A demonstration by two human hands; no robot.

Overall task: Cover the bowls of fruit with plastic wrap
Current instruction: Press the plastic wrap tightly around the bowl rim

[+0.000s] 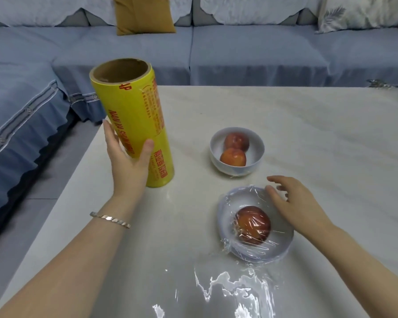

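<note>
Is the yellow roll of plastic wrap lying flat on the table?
No, the roll stands upright on its end, held by the left hand.

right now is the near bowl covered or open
Covered: crinkled plastic wrap stretches across the near bowl and its fruit; the right hand is at its far rim.

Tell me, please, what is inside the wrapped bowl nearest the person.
One red fruit lies inside the near bowl, visible through the plastic wrap stretched over it. The fruit's underside is hidden, and the right hand covers part of the rim.
</note>
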